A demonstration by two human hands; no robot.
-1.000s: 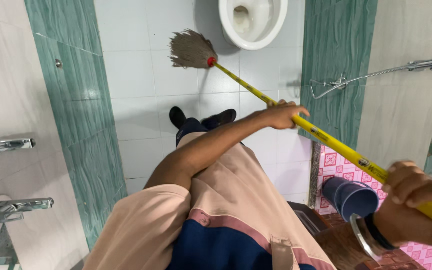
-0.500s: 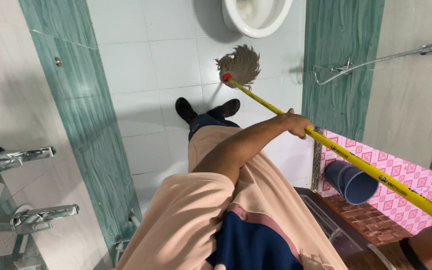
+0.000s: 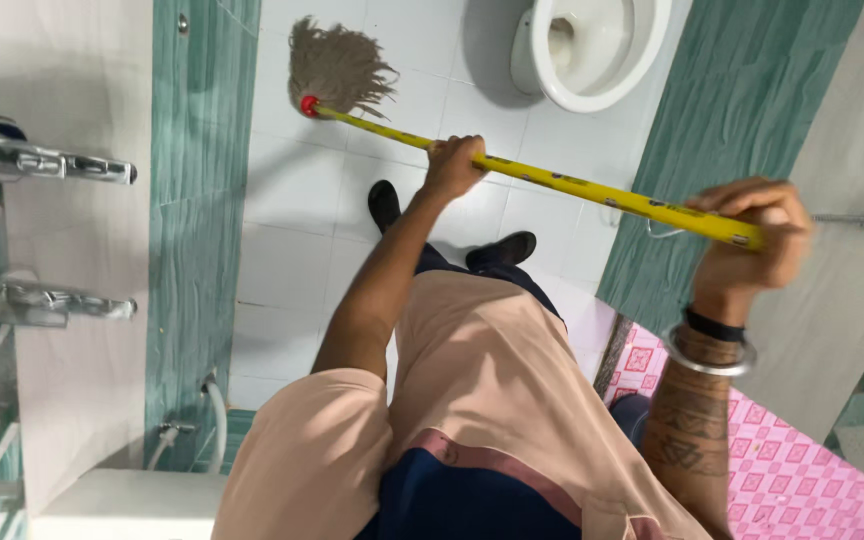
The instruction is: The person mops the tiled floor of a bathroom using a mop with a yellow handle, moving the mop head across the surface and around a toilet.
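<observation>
Gripping the mop's yellow handle (image 3: 572, 185) in both hands, the person stood on the white tiled floor (image 3: 292, 210) with the toilet bowl (image 3: 602, 50) as the reference landmark. The left hand (image 3: 452, 165) was wrapped closed around the shaft about midway along, on the side of the toilet bowl nearest the person. The right hand (image 3: 752, 235) was clenched on the top end of the handle, further out from the toilet bowl toward the green-tiled wall (image 3: 712, 130); a dark band and a metal bangle (image 3: 709, 350) sat on that wrist.

The mop head (image 3: 337, 68), a bundle of grey-brown strings fixed at a red collar (image 3: 308, 104), lay on the floor well to the side of the toilet bowl, close to the opposite green wall strip (image 3: 192, 200). Both black shoes (image 3: 442, 225) stood on the floor in front of the toilet bowl, between it and the camera.

Judged from the view, mopping was under way. The tiles showed no clear wet or dry boundary, so the portion already covered could not be determined. The floor directly at the base of the toilet bowl and beneath the shoes appeared not yet reached by the mop head in this position. Two chrome taps (image 3: 47, 165) projected from the wall far from the toilet bowl.
</observation>
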